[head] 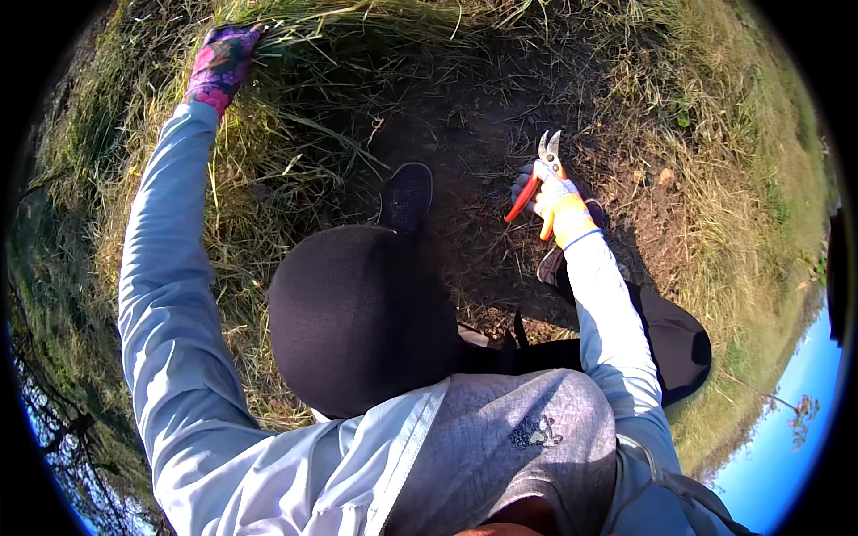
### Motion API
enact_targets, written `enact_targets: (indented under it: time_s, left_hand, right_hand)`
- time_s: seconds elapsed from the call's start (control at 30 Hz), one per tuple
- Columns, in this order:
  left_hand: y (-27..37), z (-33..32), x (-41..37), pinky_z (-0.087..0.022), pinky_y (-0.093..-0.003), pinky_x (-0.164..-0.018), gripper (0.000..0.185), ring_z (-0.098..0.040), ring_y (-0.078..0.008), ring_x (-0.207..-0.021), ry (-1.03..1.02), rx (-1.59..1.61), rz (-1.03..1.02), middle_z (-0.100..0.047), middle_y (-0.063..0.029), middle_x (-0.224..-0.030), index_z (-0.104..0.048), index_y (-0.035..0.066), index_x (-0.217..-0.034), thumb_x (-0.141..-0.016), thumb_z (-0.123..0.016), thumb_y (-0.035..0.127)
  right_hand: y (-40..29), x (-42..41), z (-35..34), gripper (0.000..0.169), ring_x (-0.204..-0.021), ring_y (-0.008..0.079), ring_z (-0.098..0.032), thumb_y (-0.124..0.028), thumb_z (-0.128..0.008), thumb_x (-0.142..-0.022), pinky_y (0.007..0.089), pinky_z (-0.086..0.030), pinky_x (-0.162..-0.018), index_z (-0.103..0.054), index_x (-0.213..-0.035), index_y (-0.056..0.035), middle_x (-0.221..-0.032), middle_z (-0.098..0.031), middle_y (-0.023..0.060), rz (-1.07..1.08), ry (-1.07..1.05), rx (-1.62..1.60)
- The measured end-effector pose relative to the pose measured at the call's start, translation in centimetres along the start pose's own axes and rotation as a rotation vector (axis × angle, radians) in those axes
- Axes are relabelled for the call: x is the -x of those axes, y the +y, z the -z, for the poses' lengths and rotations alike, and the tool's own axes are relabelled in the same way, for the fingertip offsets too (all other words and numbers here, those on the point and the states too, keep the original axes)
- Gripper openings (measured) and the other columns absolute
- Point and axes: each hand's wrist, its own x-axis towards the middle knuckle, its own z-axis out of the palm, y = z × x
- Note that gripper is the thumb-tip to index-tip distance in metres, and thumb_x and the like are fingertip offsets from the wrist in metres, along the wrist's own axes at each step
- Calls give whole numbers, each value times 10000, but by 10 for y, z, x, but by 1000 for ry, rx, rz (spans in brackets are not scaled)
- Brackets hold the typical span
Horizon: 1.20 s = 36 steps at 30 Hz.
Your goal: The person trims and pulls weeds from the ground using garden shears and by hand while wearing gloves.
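My left hand [224,63], in a pink and purple floral glove, reaches to the upper left and grips the near end of long green grass blades [301,23]. The blades spread to the right from its fingers. Lower and to the right, my right hand [556,201], in an orange and pale glove, is closed around a pair of bypass pruning shears [549,157] with red-orange handles. Their blades stand apart and point away from me, with nothing visible between them. Bare dark soil [456,127] with dry stalks lies between my hands.
My dark shoe [407,197] rests on the soil ahead of my bent knee [355,315]. Another shoe [551,266] shows below my right hand. Dry grass [724,221] borders the soil on the right; thicker grass [248,161] grows on the left.
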Motion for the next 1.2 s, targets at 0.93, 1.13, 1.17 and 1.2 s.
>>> enact_targets:
  time_s: [0.93, 1.13, 1.17, 1.2]
  left_hand:
    - [-37, 165, 185, -454, -247, -803, 340, -579, -154, -898, -806, 1330, 525, -615, -84, -975, -554, 24, -1086, -808, -599, 215]
    - [46, 82, 40, -322, -393, -978, 365, -437, -233, -1147, -210, 334, -245, -541, -81, -1145, -506, 98, -1170, -832, -558, 227]
    - [48, 62, 30, -229, -422, -1021, 419, -366, -245, -1203, -287, 153, -258, -502, -80, -1200, -474, 129, -1206, -818, -561, 260]
    - [52, 33, 22, -136, -451, -1063, 475, -295, -257, -1259, -357, -17, -282, -462, -80, -1255, -442, 160, -1243, -803, -563, 292]
  right_hand:
    - [31, -21, -24, 238, -727, 278, -571, -268, -533, -856, 446, -497, -667, -527, -915, -38, -772, -560, 96, -185, -165, -114]
    - [23, 13, -37, 277, -709, 218, -607, -308, -538, -844, 332, -498, -582, -528, -966, -59, -816, -594, 89, -67, -199, 44]
    - [23, 7, -39, 261, -710, 243, -599, -269, -546, -843, 369, -507, -610, -508, -973, -46, -808, -573, 102, -93, -239, 31]
    - [35, -11, -28, 263, -720, 267, -584, -263, -543, -847, 390, -512, -647, -502, -981, -41, -802, -566, 101, -154, -318, -114]
